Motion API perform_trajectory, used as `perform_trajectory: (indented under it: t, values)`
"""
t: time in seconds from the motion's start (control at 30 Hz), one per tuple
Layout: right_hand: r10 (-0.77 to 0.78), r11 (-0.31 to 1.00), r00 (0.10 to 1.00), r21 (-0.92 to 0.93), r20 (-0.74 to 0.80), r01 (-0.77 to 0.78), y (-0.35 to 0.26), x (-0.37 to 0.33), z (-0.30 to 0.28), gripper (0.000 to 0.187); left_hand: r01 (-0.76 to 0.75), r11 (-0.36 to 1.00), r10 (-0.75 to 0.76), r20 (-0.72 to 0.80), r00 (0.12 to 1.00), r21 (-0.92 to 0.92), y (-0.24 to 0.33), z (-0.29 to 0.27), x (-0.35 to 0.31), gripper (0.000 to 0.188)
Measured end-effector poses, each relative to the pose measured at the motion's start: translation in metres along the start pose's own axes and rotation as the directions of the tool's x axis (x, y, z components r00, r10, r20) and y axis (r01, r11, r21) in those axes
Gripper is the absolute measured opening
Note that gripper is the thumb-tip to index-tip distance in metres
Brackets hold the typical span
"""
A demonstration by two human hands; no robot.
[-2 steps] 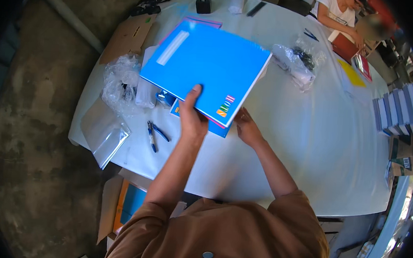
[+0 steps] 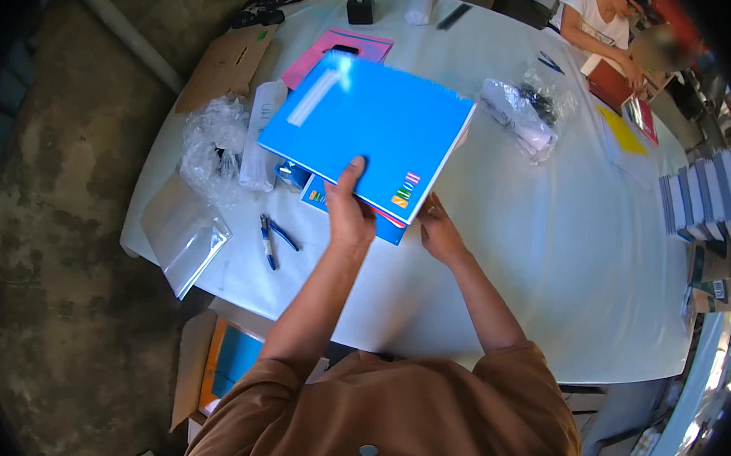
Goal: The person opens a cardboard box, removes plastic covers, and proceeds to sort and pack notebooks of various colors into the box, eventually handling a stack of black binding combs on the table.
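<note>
A blue-covered book [image 2: 364,130] with a white label strip and colourful lettering is tilted above the table. My left hand [image 2: 350,206] grips its near edge, thumb on the cover and fingers hidden underneath. At the near right corner, my right hand [image 2: 442,229] is curled, its fingertips partly behind the book; what they hold is hidden. Beneath, another blue cover [image 2: 317,195] with similar lettering lies on the table, mostly covered. A blue pen [image 2: 269,242] and blue-handled pliers [image 2: 284,235] lie left of my left forearm.
Crumpled clear plastic [image 2: 210,145] and a plastic sleeve [image 2: 183,232] lie on the left. A pink folder [image 2: 340,44] with a dark object and a tape dispenser [image 2: 360,7] are farther back. Plastic-wrapped items [image 2: 526,112], stacked books [image 2: 707,193] and a co-worker [image 2: 596,28] are to the right.
The blue book has shifted slightly right and tilted in my left hand, uncovering more of the pink folder behind it. My right hand has barely moved.
</note>
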State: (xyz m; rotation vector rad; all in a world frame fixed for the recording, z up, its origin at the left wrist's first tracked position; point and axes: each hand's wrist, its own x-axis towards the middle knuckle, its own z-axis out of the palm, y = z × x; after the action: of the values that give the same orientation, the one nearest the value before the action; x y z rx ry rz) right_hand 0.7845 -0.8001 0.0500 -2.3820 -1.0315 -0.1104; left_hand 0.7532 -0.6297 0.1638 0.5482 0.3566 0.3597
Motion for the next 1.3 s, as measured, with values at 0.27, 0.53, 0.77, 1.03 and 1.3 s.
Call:
perform_trajectory:
  t: [0.27,0.53,0.77,1.03,1.3]
  values:
    - [0.414,0.883,0.639,0.455,-0.648,-0.110,-0.026,-0.003,-0.026,0.041,-0.059,0.959,0.134,-0.260,0.956,0.276,-0.051,-0.047,-0.003,0.078]
    - [0.193,0.960,0.980,-0.213,0.044,-0.180,-0.040,0.092,-0.044,0.047,0.373,0.796,-0.235,-0.325,0.916,0.476,0.018,-0.045,-0.031,0.085]
    - [0.142,0.958,0.990,-0.254,0.014,-0.134,-0.053,0.097,-0.032,0.046,0.293,-0.384,0.560,-0.032,0.828,0.875,0.103,-0.208,-0.040,0.037]
    - [0.217,0.957,0.976,-0.203,0.017,-0.209,-0.053,0.094,-0.037,0.069,-0.405,-0.048,0.631,0.342,0.697,0.913,0.101,-0.094,0.007,0.019]
    - [0.132,0.896,0.917,0.442,-0.375,0.052,-0.034,0.090,-0.036,0.089,-0.444,-0.434,0.312,0.593,0.742,0.784,0.041,-0.035,0.037,0.022]
